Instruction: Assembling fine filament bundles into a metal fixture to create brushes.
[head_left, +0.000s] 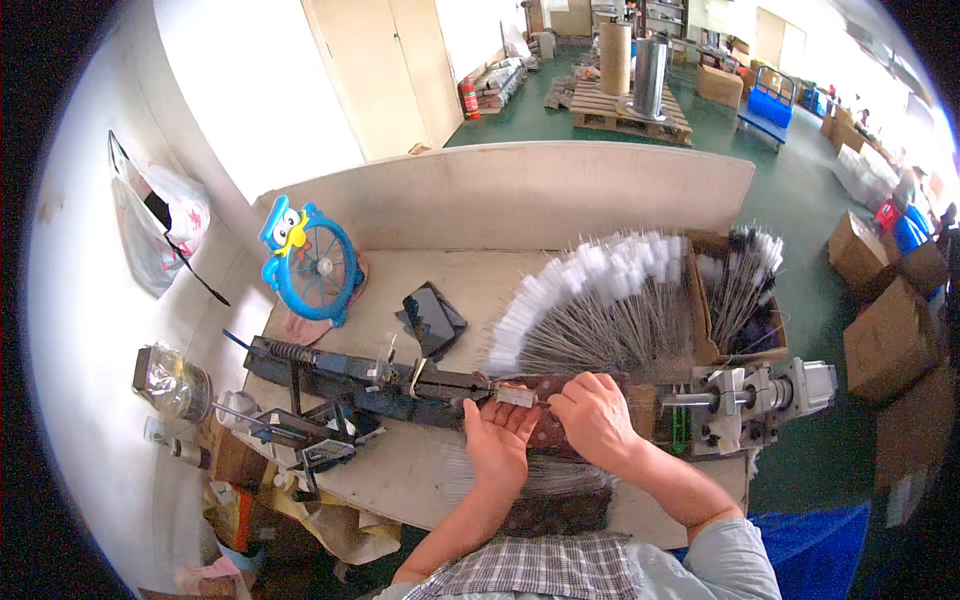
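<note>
At the centre of the frame, a small pale rectangular piece point(516, 397) lies at the fingers of the left hand point(497, 446), whose palm faces up. Those fingers are extended and loosely spread around and beneath the piece, with the thumb standing apart at the left. Just right of it, the right hand point(597, 415) has its fingers curled in and drawn together near the piece's right end (what sits between the fingertips is too small to tell).

Left of the hands, a long dark bar mechanism point(345, 375) with a coil spring runs across the worktable point(400, 500). At the right of the frame stands a motor unit point(765, 392) with a silver shaft pointing toward the hands. A bundle of thin wires point(570, 474) lies below the hands.

Above centre right, white-tipped wire brushes point(600, 290) fan out, and beside them a cardboard box point(701, 305) holds more brushes, some dark-tipped. Left of centre are a black flat object point(432, 318) and a blue cartoon-faced fan point(318, 265). A plastic bag point(150, 235) hangs at the upper left; at the top, 2 cylinders point(650, 78) stand on a wooden pallet point(600, 115).
</note>
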